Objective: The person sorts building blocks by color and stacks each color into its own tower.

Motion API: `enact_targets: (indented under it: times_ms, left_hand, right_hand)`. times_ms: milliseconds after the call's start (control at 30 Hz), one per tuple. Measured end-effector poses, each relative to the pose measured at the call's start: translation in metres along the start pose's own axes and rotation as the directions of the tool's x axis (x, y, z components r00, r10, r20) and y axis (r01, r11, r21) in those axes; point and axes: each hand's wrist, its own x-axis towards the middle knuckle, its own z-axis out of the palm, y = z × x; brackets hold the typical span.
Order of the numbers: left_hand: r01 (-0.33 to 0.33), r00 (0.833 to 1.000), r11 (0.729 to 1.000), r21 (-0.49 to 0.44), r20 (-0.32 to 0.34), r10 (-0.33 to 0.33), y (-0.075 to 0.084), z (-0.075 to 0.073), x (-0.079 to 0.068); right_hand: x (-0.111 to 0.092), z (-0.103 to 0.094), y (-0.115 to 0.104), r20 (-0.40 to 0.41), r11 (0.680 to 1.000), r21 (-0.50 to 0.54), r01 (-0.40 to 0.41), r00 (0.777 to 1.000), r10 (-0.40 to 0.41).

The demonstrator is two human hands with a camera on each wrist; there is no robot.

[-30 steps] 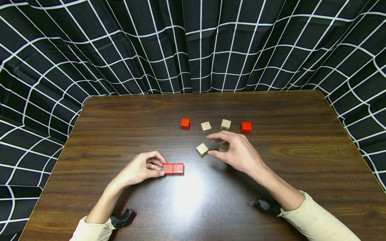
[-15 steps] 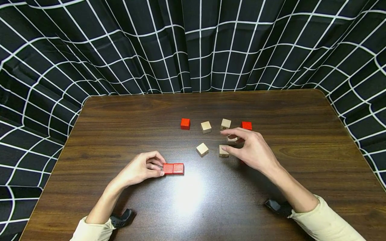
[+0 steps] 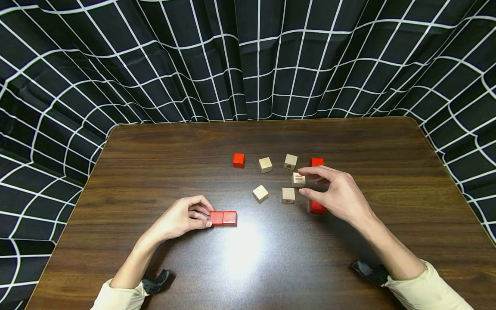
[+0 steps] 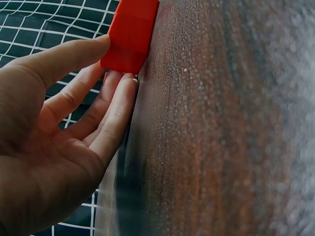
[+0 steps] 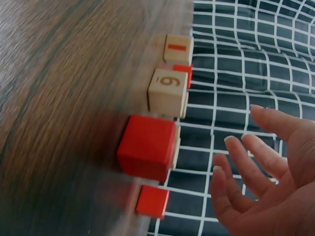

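Two red cubes sit side by side on the table in the head view. My left hand (image 3: 184,218) pinches the left red cube (image 3: 216,218) between thumb and fingers; the right red cube (image 3: 230,218) touches it. In the left wrist view the red cubes (image 4: 130,39) line up beyond the fingertips. My right hand (image 3: 337,193) hovers with its fingers parted and nothing between them. Its fingertips overlap the wooden cube marked with an equals sign (image 3: 299,181). Partly hidden beneath that hand are a near red cube (image 3: 317,208) and a far red cube (image 3: 317,162).
A numbered wooden cube (image 3: 288,195) lies left of the right hand, and a tilted wooden cube (image 3: 260,193) farther left. Along the back stand a red cube (image 3: 238,160), a plain wooden cube (image 3: 265,165) and a wooden cube marked 8 (image 3: 290,162). A gridded black curtain (image 3: 255,64) surrounds the table.
My right hand has moved rightward from beside the tilted wooden cube, uncovering the numbered wooden cube and the equals-sign cube. The left hand and its red cubes have stayed put.
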Motion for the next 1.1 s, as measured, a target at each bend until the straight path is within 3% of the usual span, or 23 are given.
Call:
enact_targets:
  times_ms: [533,1100]
  left_hand:
    - [-0.013,1.000,1.000,-0.010,-0.003,0.013,-0.001,0.001,-0.002]
    - [-0.024,0.999,0.999,0.042,-0.021,0.025,-0.001,0.000,-0.001]
  right_hand:
    - [-0.013,-0.007,0.023,-0.027,0.998,-0.052,-0.018,1.000,0.017]
    - [-0.025,-0.008,0.038,0.016,0.998,-0.056,-0.041,0.999,0.042]
